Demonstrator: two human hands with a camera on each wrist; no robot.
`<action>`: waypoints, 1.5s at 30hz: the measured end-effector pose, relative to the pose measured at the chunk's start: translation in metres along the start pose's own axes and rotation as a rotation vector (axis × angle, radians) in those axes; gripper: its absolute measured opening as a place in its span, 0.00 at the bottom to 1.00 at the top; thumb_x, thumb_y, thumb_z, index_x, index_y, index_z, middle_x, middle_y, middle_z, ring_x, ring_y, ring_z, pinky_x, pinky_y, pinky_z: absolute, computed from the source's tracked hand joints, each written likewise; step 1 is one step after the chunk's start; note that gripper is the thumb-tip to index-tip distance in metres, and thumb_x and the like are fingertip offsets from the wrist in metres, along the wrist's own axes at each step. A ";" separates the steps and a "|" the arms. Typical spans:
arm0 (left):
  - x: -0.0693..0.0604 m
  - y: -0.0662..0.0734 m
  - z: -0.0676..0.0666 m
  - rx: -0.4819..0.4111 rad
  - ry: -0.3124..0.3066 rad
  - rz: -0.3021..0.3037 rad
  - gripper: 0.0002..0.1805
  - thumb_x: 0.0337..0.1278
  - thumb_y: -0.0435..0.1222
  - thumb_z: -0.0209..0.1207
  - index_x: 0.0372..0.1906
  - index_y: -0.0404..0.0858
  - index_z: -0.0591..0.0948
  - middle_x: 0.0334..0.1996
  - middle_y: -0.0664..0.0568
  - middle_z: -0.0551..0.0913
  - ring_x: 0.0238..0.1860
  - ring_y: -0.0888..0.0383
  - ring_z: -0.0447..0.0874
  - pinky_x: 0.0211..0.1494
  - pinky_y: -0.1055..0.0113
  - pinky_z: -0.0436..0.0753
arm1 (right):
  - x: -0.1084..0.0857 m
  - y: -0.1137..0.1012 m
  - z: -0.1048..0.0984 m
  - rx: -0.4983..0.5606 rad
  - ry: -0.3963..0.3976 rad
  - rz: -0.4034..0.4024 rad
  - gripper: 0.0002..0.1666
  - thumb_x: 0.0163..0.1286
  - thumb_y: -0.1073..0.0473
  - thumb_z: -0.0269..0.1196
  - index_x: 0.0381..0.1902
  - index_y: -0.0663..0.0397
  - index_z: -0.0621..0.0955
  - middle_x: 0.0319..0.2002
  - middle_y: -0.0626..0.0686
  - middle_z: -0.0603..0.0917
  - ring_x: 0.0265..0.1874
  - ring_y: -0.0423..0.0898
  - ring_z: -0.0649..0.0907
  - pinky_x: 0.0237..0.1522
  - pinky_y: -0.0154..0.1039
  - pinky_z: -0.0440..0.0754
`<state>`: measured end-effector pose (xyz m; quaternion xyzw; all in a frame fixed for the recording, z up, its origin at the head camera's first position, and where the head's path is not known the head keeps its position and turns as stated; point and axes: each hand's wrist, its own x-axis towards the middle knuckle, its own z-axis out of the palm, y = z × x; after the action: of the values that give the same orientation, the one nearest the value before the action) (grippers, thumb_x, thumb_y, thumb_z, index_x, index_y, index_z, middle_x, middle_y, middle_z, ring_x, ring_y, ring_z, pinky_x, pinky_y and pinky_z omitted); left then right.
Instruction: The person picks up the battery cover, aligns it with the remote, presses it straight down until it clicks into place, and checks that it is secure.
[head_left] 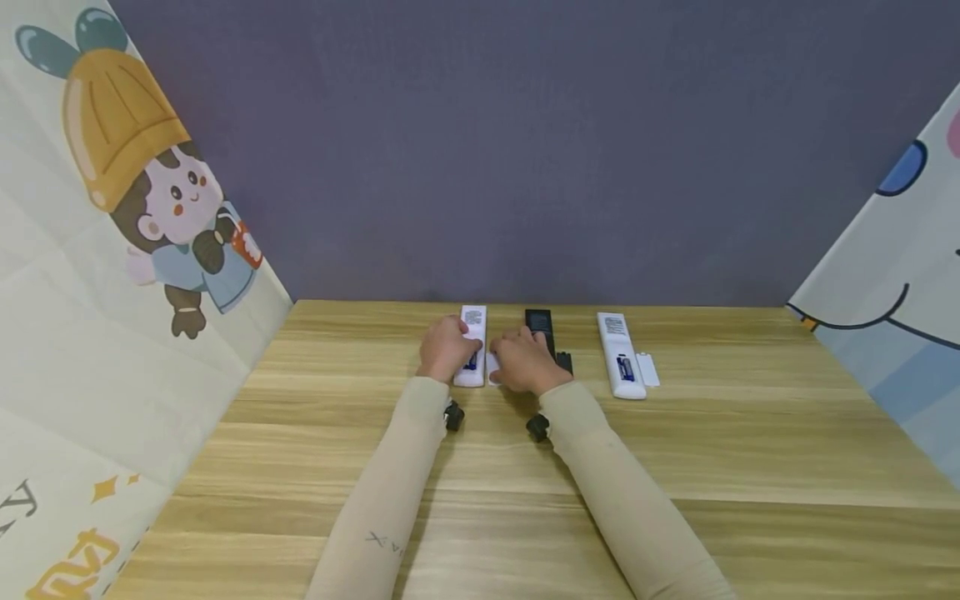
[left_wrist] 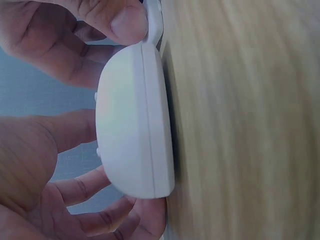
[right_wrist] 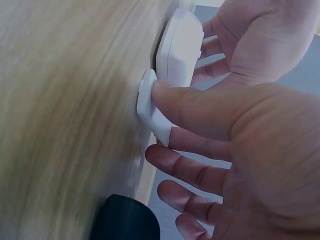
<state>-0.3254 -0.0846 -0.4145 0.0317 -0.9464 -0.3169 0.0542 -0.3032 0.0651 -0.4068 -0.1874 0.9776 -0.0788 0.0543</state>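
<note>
A white remote control [head_left: 470, 382] lies back side up at the left of the row, a blue battery showing in its open compartment. My left hand [head_left: 446, 346] holds it, thumb over the top and fingers along its left side; the remote's rounded end [left_wrist: 130, 125] fills the left wrist view. Just right of that remote, my right hand [head_left: 525, 362] pinches a white battery cover [right_wrist: 151, 107] between thumb and forefinger. The cover is tilted, one edge at or near the table. Part of a black remote control [head_left: 538, 320] shows behind the right hand.
A black battery cover [head_left: 564, 362] lies beside the black remote. Farther right rests another white remote control [head_left: 617, 333] with a battery in its open compartment, its white cover [head_left: 647, 369] alongside. The wooden table [head_left: 480, 517] meets a dark wall at the back.
</note>
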 end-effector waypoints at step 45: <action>0.010 -0.018 0.003 -0.380 -0.123 -0.119 0.22 0.67 0.42 0.61 0.58 0.31 0.82 0.53 0.38 0.86 0.52 0.44 0.83 0.59 0.54 0.80 | 0.003 0.007 -0.006 0.089 0.164 -0.068 0.10 0.72 0.56 0.65 0.48 0.51 0.85 0.36 0.49 0.88 0.37 0.49 0.84 0.52 0.53 0.71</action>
<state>-0.3354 -0.0979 -0.4268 0.0572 -0.8675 -0.4939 -0.0175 -0.3091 0.0709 -0.4028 -0.2107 0.9674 -0.1391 -0.0203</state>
